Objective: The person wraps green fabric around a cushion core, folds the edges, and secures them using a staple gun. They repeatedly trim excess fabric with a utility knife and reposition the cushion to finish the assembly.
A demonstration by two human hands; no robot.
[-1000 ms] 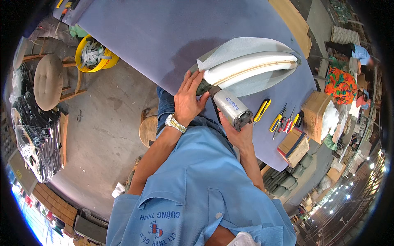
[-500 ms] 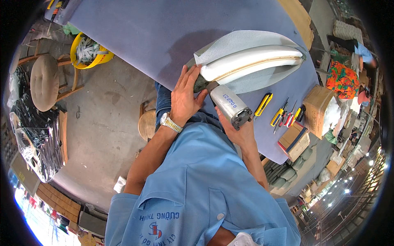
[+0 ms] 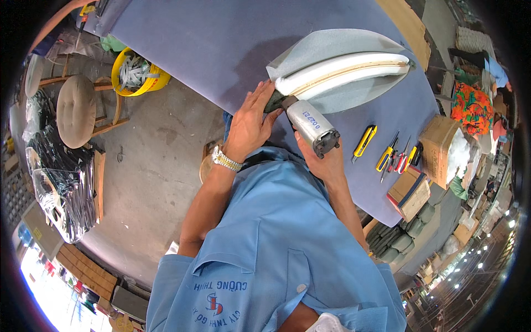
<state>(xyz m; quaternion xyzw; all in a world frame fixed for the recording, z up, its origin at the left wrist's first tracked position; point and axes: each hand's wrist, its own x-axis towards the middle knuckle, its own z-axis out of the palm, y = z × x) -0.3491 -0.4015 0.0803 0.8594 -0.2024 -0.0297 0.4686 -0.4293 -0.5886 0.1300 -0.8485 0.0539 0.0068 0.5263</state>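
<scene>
stapler in right hand; left hand beside

1. A big table covered in purple-blue cloth fills the top of the view.
2. Below it lies a grey concrete floor, stained in places.
3. At the left, a round padded stool on wooden legs stands beside a yellow bucket full of pale scraps.
4. Further left, a dark bundle wrapped in clear plastic leans by the edge.
5. At the far right, small lamps glow in a row, and bright daylight shows at the lower left.
</scene>
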